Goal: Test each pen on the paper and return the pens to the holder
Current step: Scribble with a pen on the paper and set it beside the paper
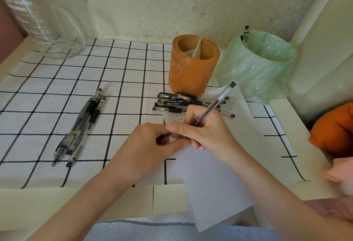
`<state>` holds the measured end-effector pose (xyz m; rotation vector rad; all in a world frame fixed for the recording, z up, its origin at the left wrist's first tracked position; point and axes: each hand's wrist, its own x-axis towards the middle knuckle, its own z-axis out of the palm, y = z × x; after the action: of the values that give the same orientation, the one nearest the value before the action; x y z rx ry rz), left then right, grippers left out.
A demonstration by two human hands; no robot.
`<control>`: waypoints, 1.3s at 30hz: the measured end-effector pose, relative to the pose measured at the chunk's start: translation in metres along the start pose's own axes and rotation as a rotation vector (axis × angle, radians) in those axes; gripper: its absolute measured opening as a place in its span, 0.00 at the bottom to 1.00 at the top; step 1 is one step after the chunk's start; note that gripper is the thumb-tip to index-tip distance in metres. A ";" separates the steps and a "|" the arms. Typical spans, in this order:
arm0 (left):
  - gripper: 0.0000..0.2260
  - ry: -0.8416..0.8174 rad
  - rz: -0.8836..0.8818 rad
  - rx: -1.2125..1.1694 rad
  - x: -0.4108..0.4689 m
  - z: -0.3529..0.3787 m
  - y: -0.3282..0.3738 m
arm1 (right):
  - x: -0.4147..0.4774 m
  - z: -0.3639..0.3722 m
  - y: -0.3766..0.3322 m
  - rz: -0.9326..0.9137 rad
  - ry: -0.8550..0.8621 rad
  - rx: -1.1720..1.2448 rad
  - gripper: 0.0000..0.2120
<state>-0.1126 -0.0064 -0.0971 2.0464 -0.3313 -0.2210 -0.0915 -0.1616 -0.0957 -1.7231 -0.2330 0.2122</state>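
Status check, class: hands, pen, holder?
Right hand grips pen over paper. Left hand beside it, hold unclear. Holder shows no pens. Loose pens overlap paper.

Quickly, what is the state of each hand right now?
Left hand: fingers curled by the tip of the pen; whether it holds anything cannot be told.
Right hand: holds the pen.

Back wall (172, 1) pale, mottled with grey stains. Cream desk (38, 202), white cloth (57, 91) with black grid on top. Cream panel (324, 59) closes the right side. Clear glass jug (47, 21) back left corner. Light soft and even.
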 end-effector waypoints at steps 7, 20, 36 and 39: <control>0.11 0.128 -0.040 -0.046 0.002 -0.002 0.001 | 0.000 0.005 0.004 -0.031 0.068 -0.004 0.18; 0.16 0.031 -0.069 0.022 0.003 -0.012 0.000 | -0.004 0.010 -0.002 -0.031 0.051 0.038 0.16; 0.06 0.165 -0.066 0.058 0.006 -0.010 -0.006 | -0.004 -0.012 -0.009 0.024 -0.016 -0.012 0.04; 0.06 0.196 -0.055 0.109 0.005 -0.004 -0.007 | -0.006 -0.009 -0.005 0.011 0.064 -0.037 0.06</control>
<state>-0.1060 -0.0016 -0.1012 2.1658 -0.1687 -0.0357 -0.0954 -0.1711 -0.0897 -1.7654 -0.1809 0.1613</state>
